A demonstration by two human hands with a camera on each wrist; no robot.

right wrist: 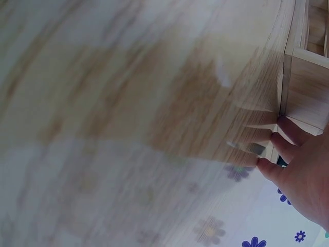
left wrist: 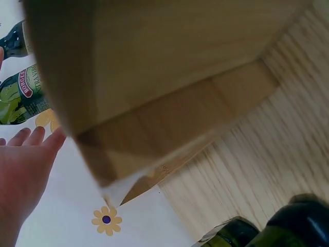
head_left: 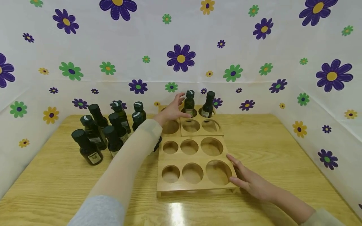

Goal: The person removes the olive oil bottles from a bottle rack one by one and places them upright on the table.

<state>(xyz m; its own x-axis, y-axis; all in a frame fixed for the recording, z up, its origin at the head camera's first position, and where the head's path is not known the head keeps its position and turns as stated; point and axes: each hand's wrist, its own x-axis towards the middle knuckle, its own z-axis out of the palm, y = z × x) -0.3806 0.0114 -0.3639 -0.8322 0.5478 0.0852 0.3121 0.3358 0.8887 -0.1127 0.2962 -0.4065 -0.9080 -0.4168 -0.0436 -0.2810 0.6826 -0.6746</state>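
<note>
A stepped wooden rack (head_left: 198,188) with round holes stands at the middle of the table. Two dark green bottles stand in its back row, a round-capped bottle (head_left: 189,102) and a slimmer one (head_left: 208,105). My left hand (head_left: 169,112) is spread beside the round-capped bottle, thumb low in front of it. In the left wrist view the left hand's fingers (left wrist: 35,135) look straight, just off the labelled bottle (left wrist: 24,95). My right hand (head_left: 254,182) touches the rack's right side near the front, fingers extended. In the right wrist view its fingertips (right wrist: 282,123) meet the wood.
To the left of the rack stands a group of several dark green bottles, including a front-left bottle (head_left: 87,147), partly hidden by my left forearm. A white flowered cloth (head_left: 181,31) hangs behind and around the wooden table (head_left: 263,141).
</note>
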